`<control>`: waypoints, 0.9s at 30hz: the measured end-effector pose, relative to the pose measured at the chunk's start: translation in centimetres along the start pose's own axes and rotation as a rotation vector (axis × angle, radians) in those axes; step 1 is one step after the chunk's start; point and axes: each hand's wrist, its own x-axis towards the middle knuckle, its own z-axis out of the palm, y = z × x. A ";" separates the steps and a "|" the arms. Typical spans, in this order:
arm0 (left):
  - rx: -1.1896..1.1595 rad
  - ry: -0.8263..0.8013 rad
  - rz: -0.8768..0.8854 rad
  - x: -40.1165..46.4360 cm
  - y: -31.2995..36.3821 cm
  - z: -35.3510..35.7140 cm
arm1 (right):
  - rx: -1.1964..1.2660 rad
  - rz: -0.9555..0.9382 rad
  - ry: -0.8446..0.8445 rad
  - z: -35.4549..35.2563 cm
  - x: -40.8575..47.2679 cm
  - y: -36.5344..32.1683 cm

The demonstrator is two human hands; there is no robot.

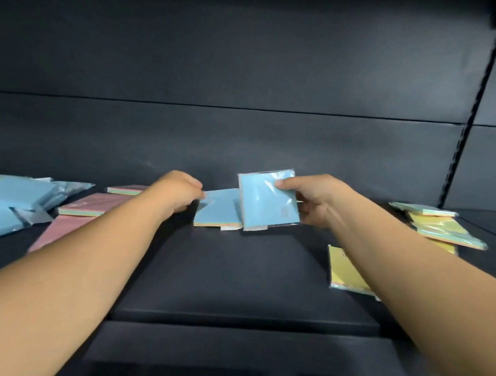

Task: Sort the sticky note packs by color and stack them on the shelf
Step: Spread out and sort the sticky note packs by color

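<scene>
Blue pack point(265, 200) up in our right hand point(315, 201), thumb on its face and fingers curled behind, tilted above the dark shelf point(231, 278). Our left hand point(180, 191) pinches the corner of a second blue pack point(218, 209) lying flat just beside it. Pink packs point(85, 206) sit left, yellow packs point(438, 227) right.
</scene>
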 end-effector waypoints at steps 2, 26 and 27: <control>0.057 0.014 0.058 -0.9 0.4 -0.9 | -0.052 0.029 -0.002 1.9 0.3 0.3; 0.221 -0.012 0.208 -6.5 2.4 1.4 | -1.124 -0.180 -0.048 -9.0 0.7 1.1; 0.229 -0.030 0.206 -6.4 2.9 2.2 | -1.190 -0.147 -0.050 -9.8 0.9 1.4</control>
